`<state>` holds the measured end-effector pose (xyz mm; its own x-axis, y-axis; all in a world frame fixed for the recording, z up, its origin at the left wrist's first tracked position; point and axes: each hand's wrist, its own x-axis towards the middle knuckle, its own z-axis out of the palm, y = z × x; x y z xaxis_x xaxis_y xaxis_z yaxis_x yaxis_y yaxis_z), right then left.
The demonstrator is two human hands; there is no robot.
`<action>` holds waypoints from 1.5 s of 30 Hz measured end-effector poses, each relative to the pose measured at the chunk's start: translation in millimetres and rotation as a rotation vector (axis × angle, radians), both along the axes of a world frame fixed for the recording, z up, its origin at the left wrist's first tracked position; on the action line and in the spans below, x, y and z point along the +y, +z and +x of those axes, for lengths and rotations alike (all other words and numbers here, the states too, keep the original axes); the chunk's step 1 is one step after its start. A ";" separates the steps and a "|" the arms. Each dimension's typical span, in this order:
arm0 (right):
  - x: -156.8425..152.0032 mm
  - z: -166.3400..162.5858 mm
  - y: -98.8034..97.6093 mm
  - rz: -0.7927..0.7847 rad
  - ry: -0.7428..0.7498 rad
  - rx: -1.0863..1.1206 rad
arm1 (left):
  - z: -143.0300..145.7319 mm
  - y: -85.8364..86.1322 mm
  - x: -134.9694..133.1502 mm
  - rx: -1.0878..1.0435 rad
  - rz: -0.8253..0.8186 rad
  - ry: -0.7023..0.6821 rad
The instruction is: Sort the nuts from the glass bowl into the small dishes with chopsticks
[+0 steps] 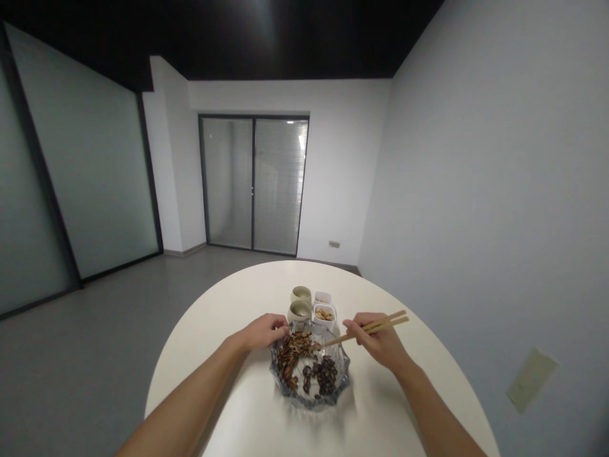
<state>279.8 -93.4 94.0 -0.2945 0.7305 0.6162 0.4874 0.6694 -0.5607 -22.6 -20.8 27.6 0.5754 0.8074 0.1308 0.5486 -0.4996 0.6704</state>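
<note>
Hands: our left hand (264, 332) sits curled at the rim of a scalloped glass bowl (309, 405), its fingers hidden, so we cannot tell whether it pinches anything; our right hand (375, 339) pinches wooden chopsticks (366, 329), tips reaching toward the seeds
Seeds: striped brown seeds (291, 358) and black seeds (323, 374) lie in two heaps in the bowl, on a round white table (238, 298)
Handling: likely light, hard and slippery; best pinched gently across a seed's narrow edges
Arms: left forearm (190, 406) and right forearm (428, 406) angle in from either side
</note>
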 end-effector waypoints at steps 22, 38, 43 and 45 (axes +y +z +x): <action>20.3 -30.4 -31.9 0.213 -0.261 0.217 | -0.1 -0.4 1.2 0.000 0.000 0.000; 14.1 -19.9 -18.6 0.141 -0.226 0.226 | -0.8 -5.3 4.0 0.006 0.013 0.004; 5.8 -5.0 -12.7 0.103 -0.092 0.193 | -0.6 -4.2 2.8 -0.006 0.021 -0.018; 4.4 -0.4 -12.4 0.102 -0.072 0.143 | -0.6 -2.7 1.9 -0.002 0.017 -0.013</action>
